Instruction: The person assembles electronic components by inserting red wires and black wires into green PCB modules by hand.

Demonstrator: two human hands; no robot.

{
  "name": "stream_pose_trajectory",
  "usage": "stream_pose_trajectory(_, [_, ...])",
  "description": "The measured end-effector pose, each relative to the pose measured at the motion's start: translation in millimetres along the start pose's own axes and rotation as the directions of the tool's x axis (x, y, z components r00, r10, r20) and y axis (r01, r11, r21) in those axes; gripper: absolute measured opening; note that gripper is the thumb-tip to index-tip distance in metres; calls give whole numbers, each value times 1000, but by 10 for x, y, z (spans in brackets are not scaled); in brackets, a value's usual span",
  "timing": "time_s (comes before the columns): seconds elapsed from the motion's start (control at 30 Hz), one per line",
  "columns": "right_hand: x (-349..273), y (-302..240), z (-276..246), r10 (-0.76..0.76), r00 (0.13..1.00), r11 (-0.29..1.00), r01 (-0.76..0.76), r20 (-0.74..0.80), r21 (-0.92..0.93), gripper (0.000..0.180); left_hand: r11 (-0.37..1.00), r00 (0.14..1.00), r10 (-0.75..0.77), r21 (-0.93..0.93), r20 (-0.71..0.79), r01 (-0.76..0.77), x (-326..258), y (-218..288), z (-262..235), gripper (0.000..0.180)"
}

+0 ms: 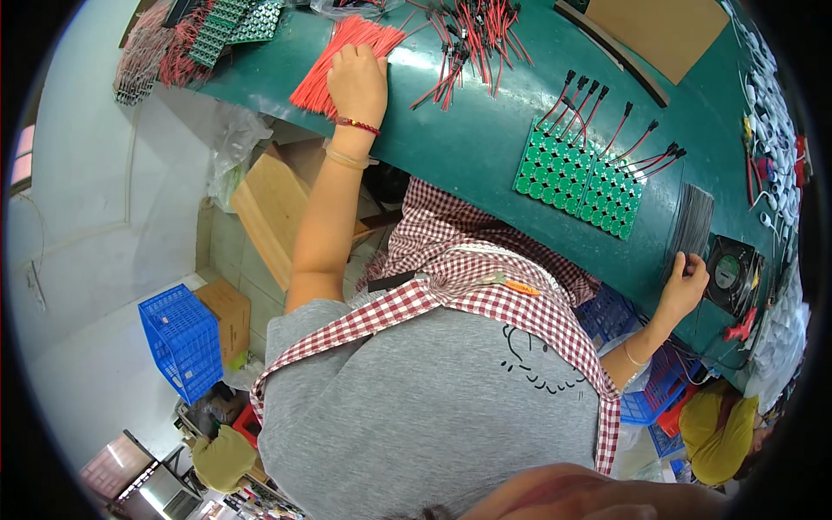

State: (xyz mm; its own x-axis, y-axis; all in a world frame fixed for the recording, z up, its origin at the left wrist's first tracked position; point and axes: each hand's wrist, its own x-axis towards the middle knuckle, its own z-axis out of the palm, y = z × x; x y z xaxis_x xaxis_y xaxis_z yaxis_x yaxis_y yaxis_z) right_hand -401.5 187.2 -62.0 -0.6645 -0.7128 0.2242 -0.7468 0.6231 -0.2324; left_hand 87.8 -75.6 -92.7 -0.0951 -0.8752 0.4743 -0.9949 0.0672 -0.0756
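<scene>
My left hand (358,82) reaches over a fanned bundle of red wires (319,85) near the table's front edge, its fingers curled down onto them. My right hand (685,284) is at the near end of a bundle of dark grey or black wires (692,218), with thumb and fingers closed at the wire ends. Whether single wires are picked out in either hand is too small to tell. Between the hands lie two green circuit board panels (549,173), with several red and black leads with black connectors (593,90) standing from their far side.
A heap of red and black leads (468,39) lies at the table's far side. More boards (222,30) and wires are at the left end. A small black fan (737,273) and a red clip (741,324) sit right of my right hand. Brown cardboard (659,33) lies at the back.
</scene>
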Motion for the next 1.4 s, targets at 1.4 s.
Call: stream_pose_trajectory(1.4, [479, 389, -20, -57, 963, 873, -79, 263, 481, 23, -413, 932, -208, -890, 297, 192, -116, 681, -560, 14])
